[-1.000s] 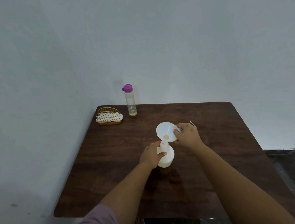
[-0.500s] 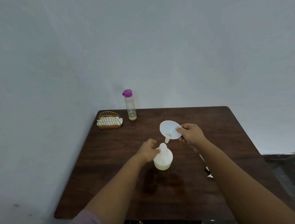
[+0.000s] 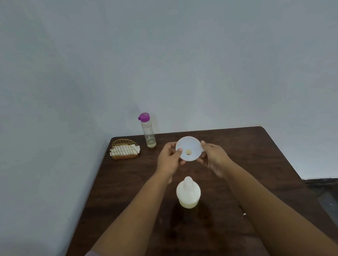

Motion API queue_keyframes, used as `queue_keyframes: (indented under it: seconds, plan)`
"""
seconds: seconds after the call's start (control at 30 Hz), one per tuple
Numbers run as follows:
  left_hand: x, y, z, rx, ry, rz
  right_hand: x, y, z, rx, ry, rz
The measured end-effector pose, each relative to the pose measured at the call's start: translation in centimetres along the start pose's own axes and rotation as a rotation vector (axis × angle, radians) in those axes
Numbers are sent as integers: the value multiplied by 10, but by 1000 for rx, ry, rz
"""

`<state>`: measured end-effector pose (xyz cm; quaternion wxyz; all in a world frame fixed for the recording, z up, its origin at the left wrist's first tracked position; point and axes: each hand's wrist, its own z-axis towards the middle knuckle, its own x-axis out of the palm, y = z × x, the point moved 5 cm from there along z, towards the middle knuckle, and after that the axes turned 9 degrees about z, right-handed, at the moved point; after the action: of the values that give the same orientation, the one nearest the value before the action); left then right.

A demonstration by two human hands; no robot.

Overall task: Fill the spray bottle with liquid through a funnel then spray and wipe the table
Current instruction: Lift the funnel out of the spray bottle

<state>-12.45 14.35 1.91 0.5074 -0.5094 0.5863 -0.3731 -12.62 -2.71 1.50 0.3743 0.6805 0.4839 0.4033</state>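
A white funnel [image 3: 188, 148] is held up over the dark wooden table [image 3: 252, 159], mouth tilted toward me, its spout hole showing. My left hand [image 3: 168, 160] grips its left rim and my right hand [image 3: 213, 158] grips its right rim. Nearer to me a white translucent spray bottle body [image 3: 188, 193] stands alone on the table with pale yellowish liquid in it and no spray head on its neck. Neither hand touches it.
A clear bottle with a purple cap [image 3: 148, 130] stands at the table's back left, a little liquid at its bottom. A gold wire holder with white folded cloths [image 3: 125, 149] sits beside it. Walls close off the back and left. A small white piece [image 3: 244, 214] lies by my right forearm.
The funnel has come out of the spray bottle and moved up and away from me. My left hand let go of the bottle and took the funnel's left rim.
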Motion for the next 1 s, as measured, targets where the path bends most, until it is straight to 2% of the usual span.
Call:
queue_keyframes:
  seconds: [0.17, 0.3, 0.37, 0.43, 0.5, 0.57, 0.63, 0.8, 1.0]
  plan:
    - [5, 3, 37, 0, 28, 73, 5, 2, 39, 25, -63, -81]
    - [8, 9, 68, -173, 109, -194, 19, 5, 76, 40, -49, -38]
    - [11, 14, 87, -195, 151, -232, 27, 2, 97, 38, -31, -5]
    - [13, 20, 111, -91, 170, 16, 37, -2, 119, 41, -2, 63]
    - [12, 25, 138, 114, 126, 373, 47, -7, 139, 64, 22, 161]
    - [12, 36, 161, 277, 113, 577, 51, -12, 160, 64, -6, 174]
    - [10, 53, 184, 302, 108, 668, 51, -22, 185, 43, -45, 89]
    - [8, 90, 236, 288, 85, 802, 53, -52, 240, -2, -130, -298]
    - [20, 111, 278, 228, 73, 933, 63, -73, 272, -93, -101, -566]
